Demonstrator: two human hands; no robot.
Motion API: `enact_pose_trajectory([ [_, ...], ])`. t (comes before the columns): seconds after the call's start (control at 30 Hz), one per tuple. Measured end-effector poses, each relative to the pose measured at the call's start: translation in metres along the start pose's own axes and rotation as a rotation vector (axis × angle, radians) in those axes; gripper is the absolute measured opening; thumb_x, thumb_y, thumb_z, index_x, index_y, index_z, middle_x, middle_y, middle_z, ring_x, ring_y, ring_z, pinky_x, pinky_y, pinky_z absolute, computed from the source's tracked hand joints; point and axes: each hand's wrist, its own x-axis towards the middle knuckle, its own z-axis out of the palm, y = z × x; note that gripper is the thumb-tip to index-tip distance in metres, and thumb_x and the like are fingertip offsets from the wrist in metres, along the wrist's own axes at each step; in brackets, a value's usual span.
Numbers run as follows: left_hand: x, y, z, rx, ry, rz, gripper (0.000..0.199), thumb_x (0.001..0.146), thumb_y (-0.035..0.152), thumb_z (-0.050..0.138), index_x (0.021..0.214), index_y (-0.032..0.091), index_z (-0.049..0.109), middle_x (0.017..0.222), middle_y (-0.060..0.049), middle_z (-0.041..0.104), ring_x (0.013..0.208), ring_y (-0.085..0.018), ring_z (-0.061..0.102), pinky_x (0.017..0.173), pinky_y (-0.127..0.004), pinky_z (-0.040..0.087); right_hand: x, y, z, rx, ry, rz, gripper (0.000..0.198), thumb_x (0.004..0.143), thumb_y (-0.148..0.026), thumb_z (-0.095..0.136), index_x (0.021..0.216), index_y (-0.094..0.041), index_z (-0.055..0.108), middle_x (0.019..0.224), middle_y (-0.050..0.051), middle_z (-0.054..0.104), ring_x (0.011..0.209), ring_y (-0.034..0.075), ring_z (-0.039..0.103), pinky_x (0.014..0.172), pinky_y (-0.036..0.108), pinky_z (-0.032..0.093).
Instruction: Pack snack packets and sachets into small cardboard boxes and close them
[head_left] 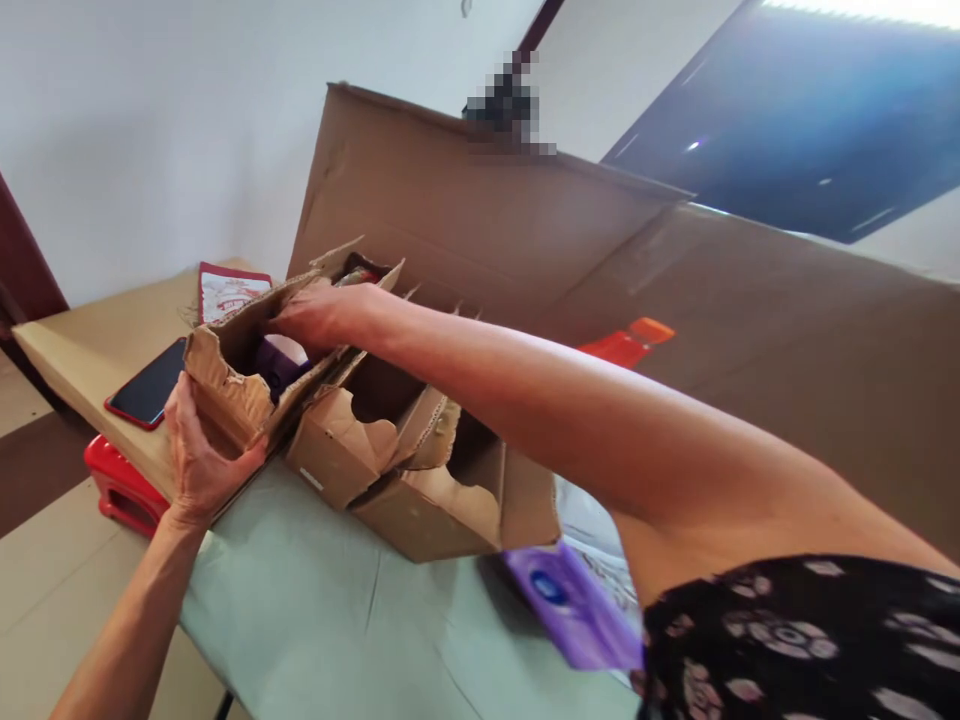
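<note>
My left hand (199,450) grips the torn near end of a narrow cardboard box (232,405), its thumb and fingers on either side of that end. Across the boxes reaches my right arm, and my right hand (311,315) is down inside the same box near its far end. The box walls and the hand itself hide those fingertips. Just below that hand, a dark purple item with a pale top (281,365) lies in the box. Two more open cardboard boxes with cut-out fronts, a middle one (337,445) and a right one (435,515), stand alongside.
A red-edged phone (150,385) and a red-and-white packet (234,290) lie on the brown surface at left. A purple package (577,605) lies on the pale green table (330,600). Tall cardboard (450,190) rises behind, near an orange-capped red item (626,340). A red stool (124,485) stands below.
</note>
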Motion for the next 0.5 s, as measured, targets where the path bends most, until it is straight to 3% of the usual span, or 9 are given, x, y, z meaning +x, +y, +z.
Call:
enact_pose_trajectory([
  [0.13,0.001,0.0,0.002,-0.033,-0.014,-0.03,0.126,0.066,0.053,0.089,0.165,0.019,0.02,0.157,-0.021,0.041,0.147,-0.041,0.043,0.123,-0.06,0.038,-0.003,-0.009,0.007,-0.063,-0.023,0.016,0.05,0.086,-0.009,0.066,0.135,-0.017,0.065,0.132,0.016,0.073,0.124,0.034,0.066,0.098,0.046,0.053],
  [0.27,0.006,0.002,-0.001,-0.027,-0.045,-0.038,0.127,0.069,0.055,0.088,0.165,0.014,0.015,0.162,-0.023,0.034,0.154,-0.044,0.034,0.126,-0.064,0.033,-0.046,-0.004,-0.008,0.143,0.183,0.048,0.056,0.08,-0.015,0.072,0.134,-0.012,0.061,0.132,0.014,0.072,0.121,0.032,0.067,0.101,0.043,0.052],
  [0.37,0.012,0.006,-0.004,-0.021,-0.085,0.012,0.126,0.073,0.056,0.086,0.166,0.015,0.01,0.171,-0.02,0.022,0.16,-0.046,0.02,0.131,-0.068,0.022,-0.114,0.009,-0.024,0.489,0.514,0.053,0.061,0.078,-0.03,0.074,0.132,-0.006,0.058,0.122,0.01,0.072,0.113,0.026,0.067,0.1,0.037,0.052],
  [0.43,0.017,0.012,-0.005,-0.036,-0.109,0.007,0.125,0.074,0.057,0.083,0.166,0.02,0.008,0.174,-0.014,0.017,0.161,-0.045,0.017,0.131,-0.07,0.019,-0.173,0.016,-0.034,0.719,0.677,0.089,0.064,0.072,-0.04,0.078,0.125,-0.01,0.06,0.119,0.003,0.07,0.114,0.022,0.065,0.097,0.032,0.052],
  [0.5,0.021,0.017,-0.007,-0.096,-0.164,-0.128,0.122,0.075,0.057,0.082,0.165,0.029,0.005,0.177,-0.005,0.01,0.163,-0.042,0.01,0.132,-0.068,0.014,-0.239,0.02,-0.038,0.783,0.722,0.279,0.059,0.062,-0.047,0.082,0.112,-0.019,0.066,0.109,-0.004,0.069,0.11,0.02,0.065,0.091,0.029,0.051],
])
